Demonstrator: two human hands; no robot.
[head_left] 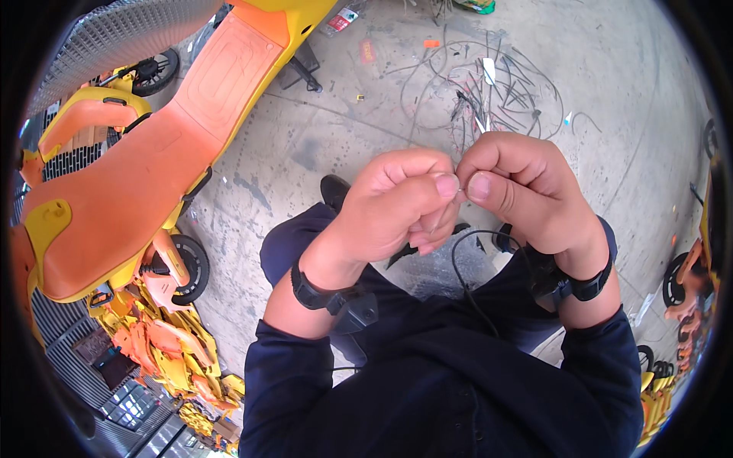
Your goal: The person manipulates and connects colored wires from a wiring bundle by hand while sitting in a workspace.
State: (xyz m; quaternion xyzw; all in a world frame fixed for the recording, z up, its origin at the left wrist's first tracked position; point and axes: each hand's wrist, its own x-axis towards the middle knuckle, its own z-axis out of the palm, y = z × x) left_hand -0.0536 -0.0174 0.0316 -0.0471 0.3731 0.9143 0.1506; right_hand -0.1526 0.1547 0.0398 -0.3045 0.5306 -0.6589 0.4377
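Note:
My left hand (pixel 401 200) and my right hand (pixel 531 191) meet in front of my chest, thumbs nearly touching. Each is closed in a pinch. A thin wire-like strand (pixel 460 191) shows faintly between the thumb tips; most of it is hidden by the fingers. Both wrists wear black straps with small dark devices. Below the hands, a black cable (pixel 456 256) loops over my lap. Just beyond my right hand, a tangle of loose dark wires (pixel 527 99) lies on the concrete floor, with a white flat piece (pixel 489 71) among them.
A large orange and yellow vehicle body (pixel 122 183) stands close on my left, with a wheel (pixel 187 269) near it. Yellow and orange parts (pixel 172 343) are heaped at lower left. Clear plastic wrap (pixel 439 276) lies between my knees. More orange vehicles (pixel 687 278) line the right edge.

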